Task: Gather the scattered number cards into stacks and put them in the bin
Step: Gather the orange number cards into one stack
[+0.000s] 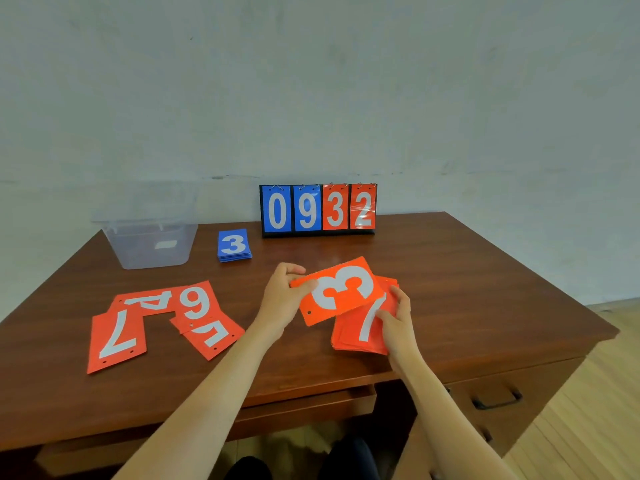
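Left hand (282,296) pinches "3" card (341,289); right hand (399,318) grips stack (353,336), probably "7".

On the bench (467,271), the bin (149,244) stands back left. Just right of it lies the 3 stack (234,244); further right, at the back edge, stands the scoreboard (318,209). Loose cards (156,323) overlap at front left. At front right, the 3 card (341,289) sits over the 7 stack (363,327).

head-worn view, looking down, close over desk (450,271)
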`<action>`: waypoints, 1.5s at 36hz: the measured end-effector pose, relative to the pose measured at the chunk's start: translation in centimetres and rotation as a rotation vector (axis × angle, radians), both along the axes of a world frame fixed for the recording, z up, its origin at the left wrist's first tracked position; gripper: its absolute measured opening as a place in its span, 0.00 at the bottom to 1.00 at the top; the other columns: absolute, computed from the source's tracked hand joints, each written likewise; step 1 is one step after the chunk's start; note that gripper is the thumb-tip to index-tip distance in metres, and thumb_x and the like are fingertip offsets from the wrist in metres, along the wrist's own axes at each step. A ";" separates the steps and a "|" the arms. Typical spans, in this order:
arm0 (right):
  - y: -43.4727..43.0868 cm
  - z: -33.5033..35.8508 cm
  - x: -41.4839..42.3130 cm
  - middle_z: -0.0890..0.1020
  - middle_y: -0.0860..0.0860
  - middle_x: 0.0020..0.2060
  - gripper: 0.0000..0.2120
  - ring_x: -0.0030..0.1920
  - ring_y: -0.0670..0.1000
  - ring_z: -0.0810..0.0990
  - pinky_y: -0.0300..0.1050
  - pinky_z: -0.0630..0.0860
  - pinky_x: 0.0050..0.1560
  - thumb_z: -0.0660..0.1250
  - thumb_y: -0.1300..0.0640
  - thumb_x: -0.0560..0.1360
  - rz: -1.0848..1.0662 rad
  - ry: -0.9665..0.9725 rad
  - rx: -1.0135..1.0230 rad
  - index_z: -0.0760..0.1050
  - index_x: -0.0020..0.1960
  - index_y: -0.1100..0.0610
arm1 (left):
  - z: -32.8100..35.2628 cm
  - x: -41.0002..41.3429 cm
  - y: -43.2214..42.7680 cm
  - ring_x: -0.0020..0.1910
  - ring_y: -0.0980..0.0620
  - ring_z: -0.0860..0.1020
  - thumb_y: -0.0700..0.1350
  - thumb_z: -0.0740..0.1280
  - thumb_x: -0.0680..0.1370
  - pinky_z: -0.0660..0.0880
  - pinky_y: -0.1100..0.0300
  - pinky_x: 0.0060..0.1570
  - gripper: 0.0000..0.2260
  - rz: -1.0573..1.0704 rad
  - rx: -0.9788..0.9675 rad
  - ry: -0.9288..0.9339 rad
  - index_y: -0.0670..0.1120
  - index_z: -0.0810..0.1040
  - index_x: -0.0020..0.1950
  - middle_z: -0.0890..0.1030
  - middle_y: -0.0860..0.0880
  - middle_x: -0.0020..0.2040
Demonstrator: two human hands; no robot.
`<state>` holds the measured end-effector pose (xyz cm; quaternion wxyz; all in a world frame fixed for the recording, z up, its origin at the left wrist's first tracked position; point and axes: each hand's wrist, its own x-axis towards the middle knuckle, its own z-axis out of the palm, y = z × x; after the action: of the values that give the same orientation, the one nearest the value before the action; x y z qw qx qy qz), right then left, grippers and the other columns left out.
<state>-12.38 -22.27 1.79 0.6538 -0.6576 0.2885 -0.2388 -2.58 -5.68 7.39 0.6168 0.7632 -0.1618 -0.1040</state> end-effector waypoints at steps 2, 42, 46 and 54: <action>-0.2 -0.1 0.0 0.67 0.50 0.67 0.22 0.58 0.50 0.71 0.48 0.74 0.53 0.57 0.60 0.81 0.005 -0.009 0.017 0.57 0.72 0.47 | 0.6 0.5 0.4 0.53 0.53 0.77 0.47 0.65 0.78 0.75 0.64 0.39 0.08 -0.033 0.071 -0.129 0.50 0.74 0.57 0.75 0.51 0.56; 2.2 0.7 3.3 0.73 0.50 0.62 0.31 0.55 0.48 0.78 0.44 0.79 0.50 0.65 0.62 0.77 0.113 -0.187 0.157 0.53 0.74 0.49 | -2.2 -0.7 -0.4 0.58 0.48 0.77 0.38 0.67 0.76 0.78 0.50 0.55 0.19 -0.187 0.100 0.208 0.49 0.69 0.65 0.77 0.48 0.60; 1.7 1.6 3.6 0.63 0.52 0.70 0.40 0.67 0.51 0.68 0.49 0.70 0.65 0.68 0.59 0.75 0.020 -0.145 0.031 0.45 0.76 0.48 | -1.5 -0.3 1.2 0.64 0.47 0.74 0.38 0.61 0.78 0.73 0.55 0.57 0.20 -0.190 0.432 -0.207 0.51 0.66 0.69 0.75 0.49 0.64; 2.6 1.2 4.1 0.78 0.46 0.49 0.21 0.48 0.46 0.78 0.42 0.75 0.50 0.57 0.33 0.74 0.098 0.085 0.039 0.69 0.57 0.47 | -1.4 -0.7 1.4 0.63 0.46 0.73 0.41 0.61 0.79 0.73 0.52 0.58 0.25 -0.235 0.944 -0.632 0.55 0.58 0.74 0.70 0.49 0.68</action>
<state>-8.24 -19.66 2.98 0.6646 -0.6674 0.2880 -0.1728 -3.29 -4.32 6.01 0.1158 0.9266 -0.3579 0.0004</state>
